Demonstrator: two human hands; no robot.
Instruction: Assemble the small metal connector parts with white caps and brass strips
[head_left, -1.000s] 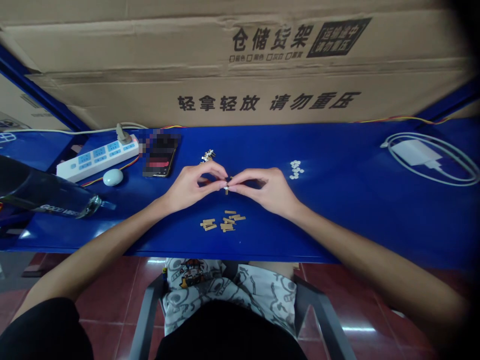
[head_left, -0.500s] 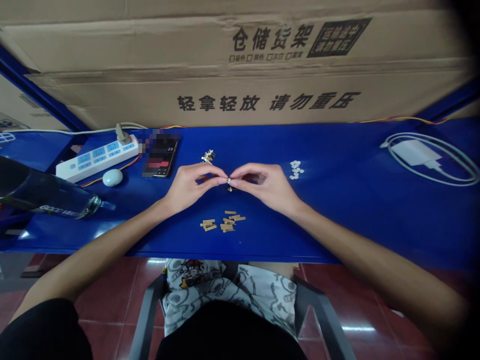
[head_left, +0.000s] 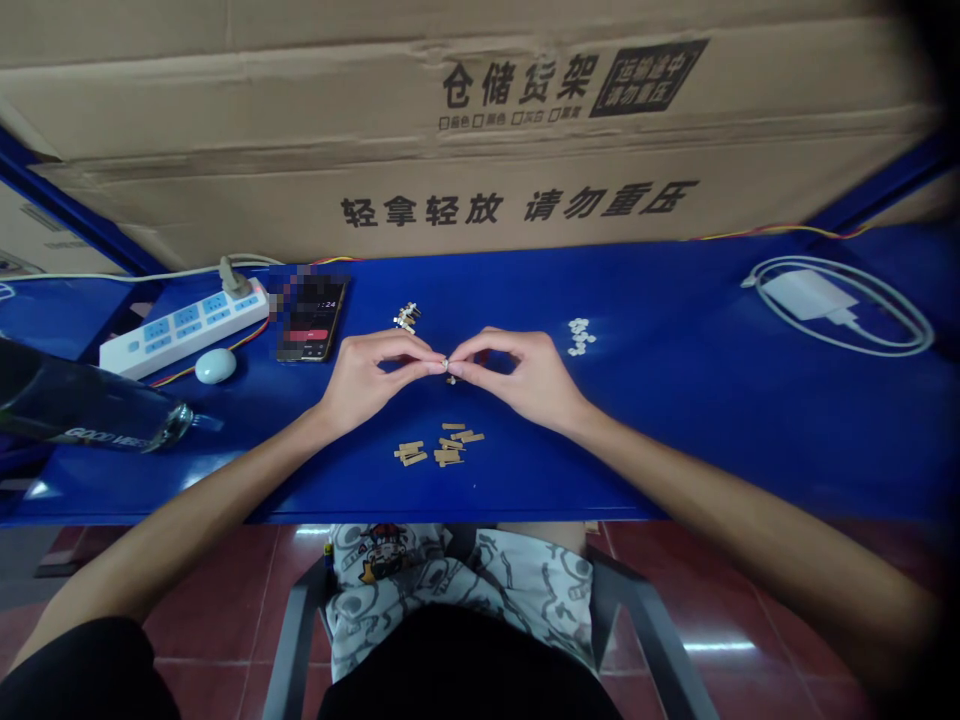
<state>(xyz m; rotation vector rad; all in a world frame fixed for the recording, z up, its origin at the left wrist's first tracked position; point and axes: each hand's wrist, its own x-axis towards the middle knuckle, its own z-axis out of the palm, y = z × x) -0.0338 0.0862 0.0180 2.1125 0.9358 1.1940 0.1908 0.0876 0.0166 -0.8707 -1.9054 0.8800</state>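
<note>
My left hand [head_left: 371, 378] and my right hand [head_left: 525, 378] meet above the middle of the blue shelf top [head_left: 600, 470]. Their fingertips pinch a tiny metal part [head_left: 445, 365] between them, and the fingers mostly hide it. Just below the fingertips, a small tan piece [head_left: 452, 380] shows, and I cannot tell if it is joined to the part. Nearer me lies a loose heap of tan strips [head_left: 442, 448]. Beyond my left hand is a small cluster of metal components [head_left: 407, 317]. Right of my right hand sits a scatter of small white pieces [head_left: 578, 336].
A smartphone [head_left: 309, 320], a white power strip [head_left: 184, 333], a white oval object [head_left: 215, 366] and a dark glass bottle [head_left: 75, 412] stand to the left. A coiled white charger [head_left: 806, 297] lies at right. A large cardboard box [head_left: 480, 130] stands behind the shelf.
Both hands have come slightly closer, with the fingertips still pinched together. The whole view has shifted a little left and up as my head moved. The loose pieces on the shelf have stayed in place.
</note>
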